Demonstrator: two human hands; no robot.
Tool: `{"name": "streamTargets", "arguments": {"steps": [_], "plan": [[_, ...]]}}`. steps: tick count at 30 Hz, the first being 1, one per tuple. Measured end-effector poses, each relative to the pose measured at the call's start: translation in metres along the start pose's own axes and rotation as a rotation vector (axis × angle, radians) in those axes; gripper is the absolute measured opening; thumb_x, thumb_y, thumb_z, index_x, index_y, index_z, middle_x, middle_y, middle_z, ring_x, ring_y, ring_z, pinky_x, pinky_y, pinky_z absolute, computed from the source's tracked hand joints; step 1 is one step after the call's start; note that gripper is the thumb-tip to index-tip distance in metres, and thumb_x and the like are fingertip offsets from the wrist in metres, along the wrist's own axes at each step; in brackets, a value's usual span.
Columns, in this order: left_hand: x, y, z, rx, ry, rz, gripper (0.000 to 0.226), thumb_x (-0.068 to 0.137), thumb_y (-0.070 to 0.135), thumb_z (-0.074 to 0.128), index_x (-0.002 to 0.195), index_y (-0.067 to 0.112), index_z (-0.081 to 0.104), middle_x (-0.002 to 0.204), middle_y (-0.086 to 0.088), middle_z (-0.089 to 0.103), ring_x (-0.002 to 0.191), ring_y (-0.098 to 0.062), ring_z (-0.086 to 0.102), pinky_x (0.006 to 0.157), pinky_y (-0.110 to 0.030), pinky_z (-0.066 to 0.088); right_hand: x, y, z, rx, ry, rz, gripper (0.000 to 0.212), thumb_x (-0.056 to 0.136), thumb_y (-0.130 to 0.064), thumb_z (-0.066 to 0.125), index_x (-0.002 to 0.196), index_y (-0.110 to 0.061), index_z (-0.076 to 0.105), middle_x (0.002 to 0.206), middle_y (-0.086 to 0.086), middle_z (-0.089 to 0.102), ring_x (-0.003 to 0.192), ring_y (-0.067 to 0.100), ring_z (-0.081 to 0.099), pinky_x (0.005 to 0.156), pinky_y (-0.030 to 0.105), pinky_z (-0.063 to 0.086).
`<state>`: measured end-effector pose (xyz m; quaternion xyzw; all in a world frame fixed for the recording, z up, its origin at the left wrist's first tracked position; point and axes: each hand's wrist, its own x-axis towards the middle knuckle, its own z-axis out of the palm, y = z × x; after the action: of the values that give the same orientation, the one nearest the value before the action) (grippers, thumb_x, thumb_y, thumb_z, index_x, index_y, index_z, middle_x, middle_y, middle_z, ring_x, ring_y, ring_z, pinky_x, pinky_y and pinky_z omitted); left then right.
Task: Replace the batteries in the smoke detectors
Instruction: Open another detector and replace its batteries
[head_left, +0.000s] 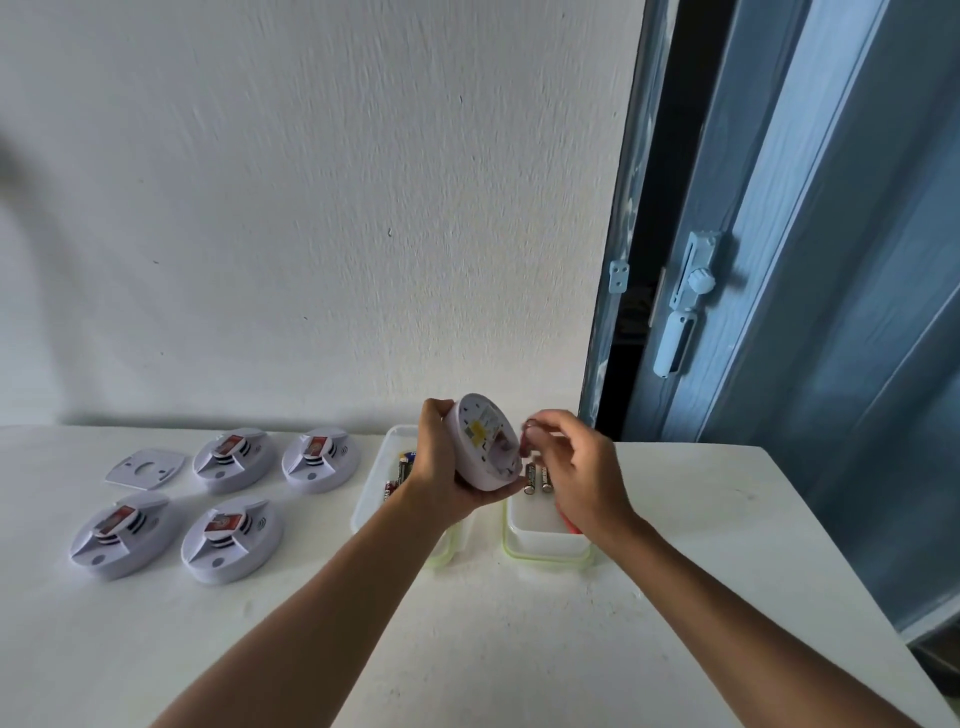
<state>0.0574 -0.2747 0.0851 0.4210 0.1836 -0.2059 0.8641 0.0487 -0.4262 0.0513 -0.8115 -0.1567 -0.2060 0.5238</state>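
While my left hand (447, 467) grips the smoke detector (483, 441) round its rim, holding it tilted above the surface (467, 649) with its labelled back turned toward me, my right hand (571, 462) is at the battery bay on the detector's right edge. The fingers (545, 423) of that hand are curled and seem to pinch something small and reddish, but the motion blur keeps me from saying whether it is a battery or a clip. By my reckoning this is the swap itself on this one unit, with a cell either coming out or going in.

Just below my hands sit two clear containers: the left container (374, 499) with a few batteries partly hidden behind my wrist, and the right container (545, 535) with two batteries (537, 478) lying side by side at its far end. Four more smoke detectors (231, 460) wait face up in two rows well to the left, beside a loose mounting plate (145, 467).

Next I would need to keep the detector steady, line the cell up with the bay's polarity, and press it home.
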Motion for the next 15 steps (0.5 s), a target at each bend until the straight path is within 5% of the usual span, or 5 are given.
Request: {"name": "streamTargets", "arguments": {"steps": [6, 11, 15], "plan": [[-0.008, 0.014, -0.011, 0.011, 0.037, 0.036, 0.044, 0.088, 0.046, 0.044, 0.108, 0.012, 0.065, 0.121, -0.021, 0.058, 0.117, -0.043, 0.053, 0.078, -0.054, 0.053, 0.019, 0.026, 0.006, -0.578, -0.352, 0.490, 0.017, 0.091, -0.022, 0.052, 0.077, -0.013, 0.053, 0.077, 0.006, 0.065, 0.074, 0.029, 0.065, 0.065, 0.032, 0.051], [-0.018, 0.018, -0.029, 0.010, 0.055, 0.067, 0.045, 0.088, 0.046, 0.043, 0.107, 0.012, 0.065, 0.118, -0.021, 0.058, 0.111, -0.043, 0.054, 0.074, -0.050, 0.052, 0.012, 0.015, 0.011, -0.810, -0.522, 0.440, 0.010, 0.093, -0.018, 0.048, 0.084, -0.015, 0.046, 0.078, -0.001, 0.049, 0.077, 0.024, 0.054, 0.066, 0.028, 0.038], [-0.028, 0.034, -0.049, -0.035, 0.060, 0.141, 0.043, 0.089, 0.044, 0.044, 0.108, 0.011, 0.065, 0.117, -0.019, 0.059, 0.112, -0.041, 0.054, 0.080, -0.051, 0.052, 0.011, -0.006, 0.013, -0.688, -0.402, 0.289, 0.014, 0.093, -0.015, 0.046, 0.092, -0.016, 0.061, 0.095, 0.004, 0.065, 0.088, 0.026, 0.064, 0.071, 0.029, 0.046]]}}
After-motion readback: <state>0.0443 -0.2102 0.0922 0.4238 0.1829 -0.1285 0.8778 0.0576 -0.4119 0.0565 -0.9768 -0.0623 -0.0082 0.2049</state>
